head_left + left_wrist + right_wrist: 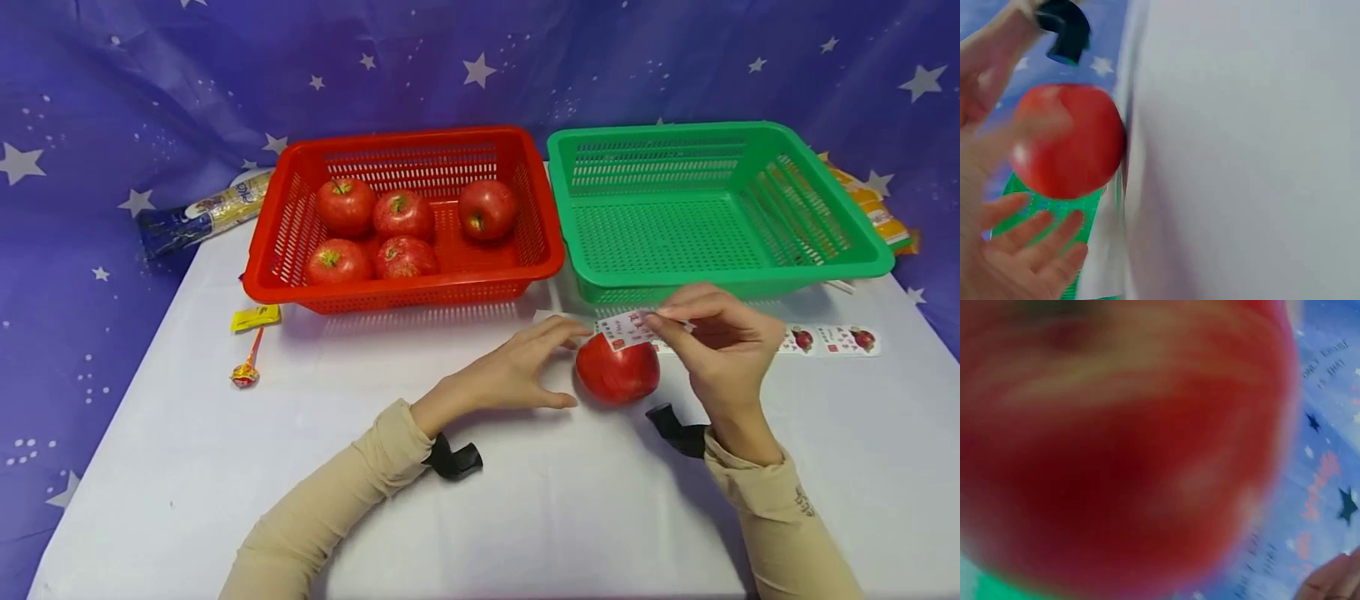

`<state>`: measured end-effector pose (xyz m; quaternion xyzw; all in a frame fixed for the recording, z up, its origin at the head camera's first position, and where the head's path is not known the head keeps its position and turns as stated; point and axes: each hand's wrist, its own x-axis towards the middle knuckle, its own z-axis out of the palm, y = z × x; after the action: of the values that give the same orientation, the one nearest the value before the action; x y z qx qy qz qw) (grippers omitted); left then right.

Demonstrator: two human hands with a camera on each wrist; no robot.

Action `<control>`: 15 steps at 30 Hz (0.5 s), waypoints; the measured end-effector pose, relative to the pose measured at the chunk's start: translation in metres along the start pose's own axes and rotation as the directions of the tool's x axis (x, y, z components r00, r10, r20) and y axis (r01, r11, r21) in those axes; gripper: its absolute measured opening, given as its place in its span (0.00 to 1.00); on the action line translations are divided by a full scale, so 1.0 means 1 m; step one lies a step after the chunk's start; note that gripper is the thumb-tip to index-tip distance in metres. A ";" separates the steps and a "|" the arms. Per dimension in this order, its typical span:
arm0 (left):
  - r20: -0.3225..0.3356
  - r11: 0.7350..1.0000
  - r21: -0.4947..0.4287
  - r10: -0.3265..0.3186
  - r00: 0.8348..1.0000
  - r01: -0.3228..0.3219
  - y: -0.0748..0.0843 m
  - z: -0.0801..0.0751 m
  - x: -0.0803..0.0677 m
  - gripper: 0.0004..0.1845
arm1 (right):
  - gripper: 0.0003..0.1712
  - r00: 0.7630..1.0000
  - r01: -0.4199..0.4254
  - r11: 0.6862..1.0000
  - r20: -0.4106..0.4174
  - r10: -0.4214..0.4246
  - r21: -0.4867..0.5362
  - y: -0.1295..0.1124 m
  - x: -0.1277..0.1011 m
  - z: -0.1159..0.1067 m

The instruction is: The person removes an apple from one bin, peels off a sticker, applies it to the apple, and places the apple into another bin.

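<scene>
Nearest my head camera I see two beige knit sleeves, each with a black strap at the wrist, over a smooth white table (187, 467). I take the lone apple (617, 372) on that table as my landmark: round, glossy, red, sitting just in front of the gap between the two baskets.

Far left of the apple lie a lollipop (246, 372) with a thin stick, a small yellow packet (255, 317) and, farther back, a crinkly blue-and-gold wrapped roll (202, 215). Behind and left of the apple stands the red basket (300, 225), rectangular slotted plastic, holding five more apples.

My left hand (517, 375) lies just left of the apple, relaxed, fingers spread, thumb near its base; I cannot tell whether it touches. It holds nothing.

Right of the apple, my right hand (720, 346) pinches a small printed sticker (630, 327) over the apple's top; the sticker's long axis runs left to right, its free end towards my left hand. Behind and right stands the green basket (840, 233) of the same slotted plastic. A strip of stickers (832, 340) lies flat to the right, running left to right.
</scene>
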<state>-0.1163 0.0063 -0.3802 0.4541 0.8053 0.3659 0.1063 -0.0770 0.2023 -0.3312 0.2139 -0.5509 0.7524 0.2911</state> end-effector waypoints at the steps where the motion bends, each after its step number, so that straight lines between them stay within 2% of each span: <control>1: 0.033 1.000 0.021 -0.015 0.999 0.014 0.003 0.001 0.004 0.44 | 0.06 0.998 -0.056 0.998 0.003 0.056 0.001 0.001 0.000 -0.001; 3: 0.064 0.998 0.046 -0.045 0.997 0.042 0.011 0.005 0.014 0.54 | 0.11 0.980 -0.199 0.980 0.015 0.199 0.016 0.008 -0.001 -0.004; 6: 0.030 0.993 0.014 -0.119 0.992 0.118 0.014 0.015 0.027 0.54 | 0.18 0.924 -0.372 0.920 -0.047 0.380 0.125 0.017 0.000 -0.006; 9: -0.076 0.980 -0.052 -0.196 0.978 0.192 0.011 0.020 0.029 0.50 | 0.19 0.881 -0.431 0.881 -0.121 0.457 0.193 0.019 -0.002 -0.005; 11: -0.152 0.973 -0.035 -0.230 0.961 0.227 0.008 0.020 0.025 0.49 | 0.20 0.852 -0.475 0.860 -0.145 0.502 0.185 0.017 -0.004 -0.003; 13: -0.228 0.971 0.003 -0.233 0.945 0.240 0.005 0.019 0.018 0.49 | 0.20 0.818 -0.534 0.830 -0.149 0.555 0.161 0.016 -0.006 0.001; 15: -0.284 0.970 0.023 -0.228 0.931 0.244 0.002 0.018 0.010 0.50 | 0.20 0.776 -0.598 0.787 -0.137 0.616 0.153 0.016 -0.009 0.006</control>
<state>-0.1119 0.0238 -0.3901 0.3008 0.8711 0.3876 0.0215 -0.0811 0.1907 -0.3465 -0.0296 -0.5232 0.8488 0.0702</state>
